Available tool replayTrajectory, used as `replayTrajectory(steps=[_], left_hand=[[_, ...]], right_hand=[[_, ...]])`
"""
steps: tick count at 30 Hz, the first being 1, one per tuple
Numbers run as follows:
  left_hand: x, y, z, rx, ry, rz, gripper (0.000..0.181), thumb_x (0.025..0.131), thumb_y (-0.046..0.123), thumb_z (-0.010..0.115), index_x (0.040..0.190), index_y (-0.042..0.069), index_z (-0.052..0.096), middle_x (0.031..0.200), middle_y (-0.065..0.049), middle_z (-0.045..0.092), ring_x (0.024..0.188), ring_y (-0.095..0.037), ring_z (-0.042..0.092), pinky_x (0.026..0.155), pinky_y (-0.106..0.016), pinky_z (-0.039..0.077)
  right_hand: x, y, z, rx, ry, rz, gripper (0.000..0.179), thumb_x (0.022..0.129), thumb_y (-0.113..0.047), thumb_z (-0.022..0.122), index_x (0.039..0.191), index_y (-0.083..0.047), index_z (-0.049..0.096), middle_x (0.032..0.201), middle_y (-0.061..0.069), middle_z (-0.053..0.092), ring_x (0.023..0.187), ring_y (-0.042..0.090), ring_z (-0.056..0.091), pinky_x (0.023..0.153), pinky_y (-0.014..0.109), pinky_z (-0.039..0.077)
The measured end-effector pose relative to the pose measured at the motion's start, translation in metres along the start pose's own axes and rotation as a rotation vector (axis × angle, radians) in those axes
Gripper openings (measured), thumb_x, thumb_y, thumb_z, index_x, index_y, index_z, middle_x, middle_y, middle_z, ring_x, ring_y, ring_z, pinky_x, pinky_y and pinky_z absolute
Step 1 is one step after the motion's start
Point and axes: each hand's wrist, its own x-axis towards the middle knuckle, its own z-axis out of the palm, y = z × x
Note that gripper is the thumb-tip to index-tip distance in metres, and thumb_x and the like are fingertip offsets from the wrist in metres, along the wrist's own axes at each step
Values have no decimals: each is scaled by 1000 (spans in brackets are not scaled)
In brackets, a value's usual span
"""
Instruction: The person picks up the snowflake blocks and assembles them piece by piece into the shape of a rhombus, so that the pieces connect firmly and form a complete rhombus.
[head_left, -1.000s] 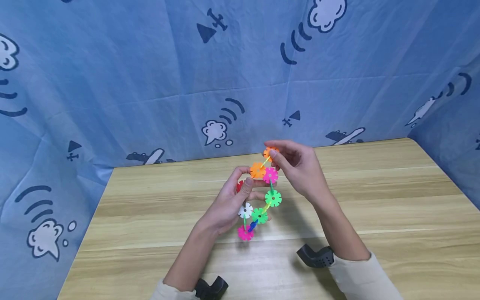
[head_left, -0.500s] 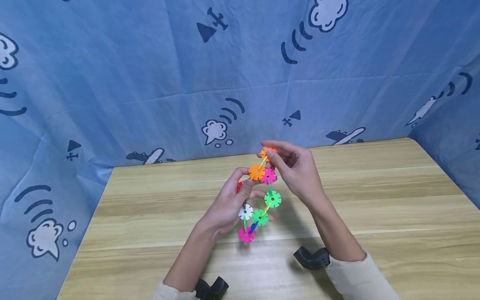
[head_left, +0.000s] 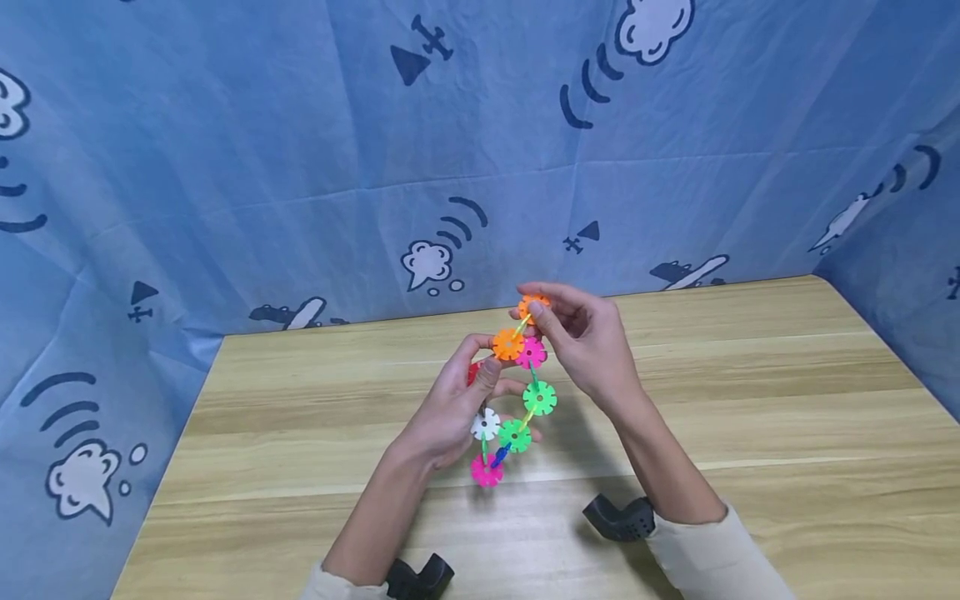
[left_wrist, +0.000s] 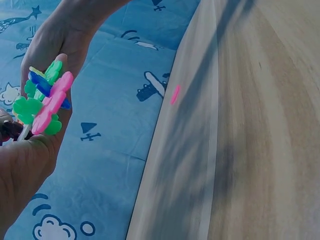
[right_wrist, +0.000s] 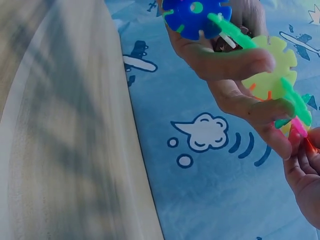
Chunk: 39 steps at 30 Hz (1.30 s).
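A chain of notched plastic snowflake discs in several colours hangs above the table between both hands. My left hand (head_left: 453, 408) holds the chain near a red disc (head_left: 474, 372) and a white disc (head_left: 486, 424), its thumb pressed over the links. My right hand (head_left: 581, 333) pinches an orange disc (head_left: 531, 309) at the top, joined by a yellow disc seen edge-on to another orange disc (head_left: 507, 344). Green discs (head_left: 540, 398) and a pink disc (head_left: 487, 471) hang lower. In the right wrist view a blue disc (right_wrist: 197, 17) and a yellow disc (right_wrist: 275, 67) show beside the left fingers.
The wooden table (head_left: 300, 433) spreads below the hands. Blue printed cloth (head_left: 300, 167) stands behind it and at both sides. Black wrist devices (head_left: 621, 518) sit at both cuffs. A small pink shape (left_wrist: 175, 94) shows on the tabletop in the left wrist view.
My right hand has shifted slightly left with the top orange disc, bringing it nearer my left hand. The chain has drifted a little left; both grips look the same.
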Motion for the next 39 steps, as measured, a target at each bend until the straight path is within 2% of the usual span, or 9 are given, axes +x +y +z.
replayTrajectory(steps=[3,10,15,17,24,28,33,37,39], left_hand=[[1,1,0,-17,-4,-10,27,114,24,48,137,12,40,142,-20,56,110,-19,73,73,-48,69],[-1,1,1,31,-12,7,31,114,25,49,139,8,41,145,-19,56,113,-19,71,72,-35,69],[-2,1,0,-30,-41,-2,33,114,25,49,142,11,40,140,-13,58,108,-21,74,73,-47,69],[-3,3,-1,-45,-54,-5,31,115,23,46,142,11,39,140,-16,59,106,-22,76,75,-52,68],[-5,9,-9,21,24,9,26,114,21,48,136,8,41,145,-15,55,107,-16,73,75,-39,69],[-3,8,-9,-29,-7,-10,25,114,22,47,136,11,41,136,-13,58,109,-18,72,77,-53,68],[-3,6,-8,-43,-15,-6,27,114,24,47,137,11,41,130,-10,60,109,-18,72,76,-51,69],[-3,5,-8,-37,0,-10,26,114,22,46,137,9,41,134,-11,59,109,-17,72,74,-45,70],[-2,5,-7,-35,-3,-13,28,115,20,46,139,8,40,140,-13,56,109,-17,72,75,-45,70]], right_hand=[[0,0,1,-8,6,-1,26,105,-10,69,130,-7,76,101,16,81,66,16,59,56,21,44],[0,0,4,11,0,-13,26,105,-11,69,131,-7,75,104,16,82,69,14,65,55,21,47],[0,-1,5,21,-5,-17,27,106,-11,69,132,-7,74,104,15,82,71,13,68,54,20,46],[0,-1,5,25,-7,-21,27,106,-12,69,132,-7,74,105,13,83,68,12,65,53,20,43],[0,0,8,46,-3,-34,27,105,-9,69,131,-6,74,106,15,83,59,11,44,50,21,34],[-1,1,9,39,2,-31,27,105,-8,69,131,-4,74,105,17,82,59,10,44,52,21,35],[-1,2,9,39,0,-28,27,105,-9,68,131,-2,73,105,18,82,59,11,42,52,21,33],[0,3,7,24,-20,-7,27,106,-11,68,132,-5,74,107,15,83,63,13,53,55,19,40],[1,4,4,17,-37,10,27,106,-12,68,132,-7,74,108,15,82,69,12,63,62,18,51]])
